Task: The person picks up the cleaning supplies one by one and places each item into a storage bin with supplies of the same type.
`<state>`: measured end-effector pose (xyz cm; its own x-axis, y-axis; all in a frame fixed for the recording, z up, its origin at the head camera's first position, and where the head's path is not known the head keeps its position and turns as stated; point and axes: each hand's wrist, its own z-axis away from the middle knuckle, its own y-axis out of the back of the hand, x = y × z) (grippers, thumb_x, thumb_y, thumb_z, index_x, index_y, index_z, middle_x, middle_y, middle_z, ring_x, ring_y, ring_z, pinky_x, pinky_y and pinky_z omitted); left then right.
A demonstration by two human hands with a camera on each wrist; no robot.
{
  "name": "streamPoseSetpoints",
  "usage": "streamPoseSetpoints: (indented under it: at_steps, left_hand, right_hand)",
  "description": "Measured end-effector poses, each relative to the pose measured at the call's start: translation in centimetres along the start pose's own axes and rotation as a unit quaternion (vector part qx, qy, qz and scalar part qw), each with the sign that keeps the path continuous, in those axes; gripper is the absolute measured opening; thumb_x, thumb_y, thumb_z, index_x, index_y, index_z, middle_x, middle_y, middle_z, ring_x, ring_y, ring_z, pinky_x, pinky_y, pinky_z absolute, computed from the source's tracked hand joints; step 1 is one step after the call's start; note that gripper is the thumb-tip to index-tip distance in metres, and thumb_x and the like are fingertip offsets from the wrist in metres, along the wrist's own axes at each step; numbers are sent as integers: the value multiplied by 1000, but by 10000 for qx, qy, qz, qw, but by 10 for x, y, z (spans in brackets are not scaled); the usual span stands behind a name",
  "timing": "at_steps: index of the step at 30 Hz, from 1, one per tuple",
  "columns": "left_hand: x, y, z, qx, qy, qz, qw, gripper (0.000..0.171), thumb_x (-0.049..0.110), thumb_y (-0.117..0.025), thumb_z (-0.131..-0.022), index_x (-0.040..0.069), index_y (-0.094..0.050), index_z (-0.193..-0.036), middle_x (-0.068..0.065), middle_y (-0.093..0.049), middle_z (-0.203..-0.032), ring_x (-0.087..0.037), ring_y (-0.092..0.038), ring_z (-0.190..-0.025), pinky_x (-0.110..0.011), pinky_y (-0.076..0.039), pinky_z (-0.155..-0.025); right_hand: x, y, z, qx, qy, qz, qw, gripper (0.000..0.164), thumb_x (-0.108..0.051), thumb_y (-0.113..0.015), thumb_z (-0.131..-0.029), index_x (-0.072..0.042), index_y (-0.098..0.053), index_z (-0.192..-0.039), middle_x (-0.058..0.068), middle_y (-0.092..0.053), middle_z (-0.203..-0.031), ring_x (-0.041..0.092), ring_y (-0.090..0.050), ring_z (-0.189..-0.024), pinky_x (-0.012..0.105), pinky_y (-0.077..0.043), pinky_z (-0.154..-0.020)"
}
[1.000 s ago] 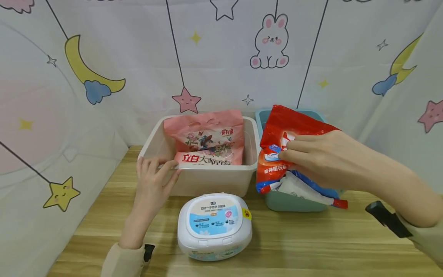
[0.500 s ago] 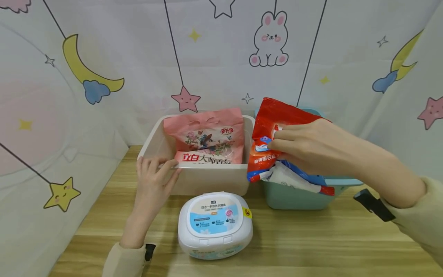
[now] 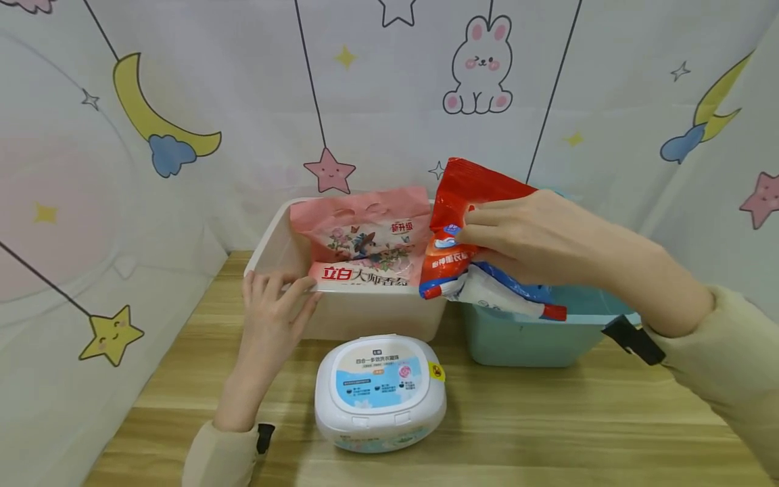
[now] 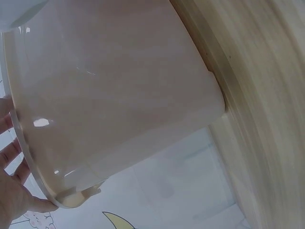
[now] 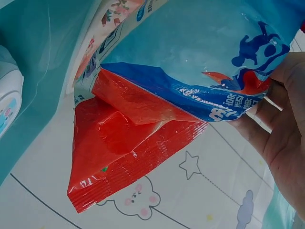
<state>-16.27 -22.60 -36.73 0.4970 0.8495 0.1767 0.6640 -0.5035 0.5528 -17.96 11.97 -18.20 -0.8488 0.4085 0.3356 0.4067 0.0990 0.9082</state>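
Observation:
A red-and-blue laundry detergent bag [image 3: 453, 193] is raised over the gap between the bins, gripped by my right hand [image 3: 523, 233]. In the right wrist view, the detergent bag [image 5: 186, 52] sags from the right hand [image 5: 283, 136], its red end crumpled. My left hand [image 3: 274, 311] holds the front left rim of the white bin [image 3: 377, 314]. From the left wrist, the left hand [image 4: 14, 191] shows fingers over the rim. Inside that bin stands a pink detergent bag [image 3: 371, 237], its lower part hidden by the front wall.
Right of the white bin stands a teal bin [image 3: 517, 341], partly covered by the right arm and bag. A white lidded box [image 3: 380, 392] with a blue label sits in front on the wooden table [image 3: 548, 426]. A printed cloth [image 3: 389, 101] hangs behind.
My right hand has carried the red-and-blue detergent bag left and upward, from over the teal bin towards the white one. The left hand stays on the rim.

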Motion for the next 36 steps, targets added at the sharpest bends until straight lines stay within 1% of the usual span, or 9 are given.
streamPoseSetpoints:
  at_steps: [4,7,13,15,19,21,29,33,36]
  left_hand:
    - [0,1,-1,-13,10,-13,10000,24,8,-78,-77,6,-68,-99,-15,-57,-98,-35,-46,-97,-66,-22,-104]
    - [1,1,-2,-14,9,-23,10000,23,8,-78,-77,6,-68,-98,-15,-57,-97,-36,-47,-97,-67,-22,-104]
    - [1,1,-2,-28,-1,-49,10000,22,10,-77,-79,6,-68,-98,-16,-57,-97,-36,-47,-97,-67,-22,-103]
    - [1,0,-2,-35,-20,-71,10000,22,10,-77,-79,6,-68,-98,-16,-57,-97,-36,-47,-97,-67,-23,-103]
    - [1,0,-2,-37,-47,-97,9999,22,11,-77,-79,7,-68,-98,-16,-58,-97,-36,-47,-97,-67,-24,-102]
    - [2,-1,-1,-18,-40,-95,9999,22,10,-78,-78,6,-68,-98,-16,-58,-97,-36,-47,-97,-68,-23,-103]
    - [2,0,2,0,43,-58,10000,23,9,-79,-77,6,-68,-97,-15,-58,-97,-36,-47,-97,-69,-21,-104]
    - [2,0,2,-16,75,-70,9999,22,10,-79,-78,7,-68,-97,-15,-58,-97,-36,-47,-98,-69,-20,-105]
    - [2,0,1,-33,74,-96,9999,21,10,-78,-78,7,-68,-97,-15,-58,-97,-36,-47,-98,-70,-20,-105]
  right_hand:
    - [2,1,-7,-84,-112,-116,9998,25,-19,-73,-83,-16,-66,-107,-1,-67,-96,16,-65,-90,33,-57,-67]
    - [3,0,-13,-138,-183,-161,9996,25,-20,-71,-84,-16,-66,-109,-1,-68,-100,17,-66,-93,33,-57,-69]
    - [7,-5,-24,-170,-199,-243,9994,23,-21,-69,-86,-14,-66,-107,0,-67,-99,17,-65,-93,33,-57,-72]
    - [9,-7,-27,-160,-162,-241,9995,21,-21,-69,-86,-13,-66,-106,1,-67,-97,17,-65,-92,33,-57,-71]
    - [11,-9,-32,-135,-113,-218,9996,15,-20,-67,-88,-14,-65,-101,-1,-64,-92,15,-63,-86,31,-55,-66]
    - [11,-10,-35,-173,-123,-222,9995,15,-20,-67,-88,-14,-66,-102,0,-65,-92,16,-63,-87,31,-54,-65]
    - [10,-16,-50,-546,-250,-367,9975,24,-21,-66,-89,-13,-67,-111,4,-70,-104,21,-66,-96,36,-57,-77]
    - [13,-18,-56,-582,-320,-405,9970,26,-21,-67,-88,-12,-67,-113,5,-70,-107,23,-66,-100,38,-57,-82]
    - [16,-20,-59,-554,-363,-406,9970,27,-21,-67,-88,-12,-67,-114,5,-70,-107,22,-66,-100,38,-57,-82]
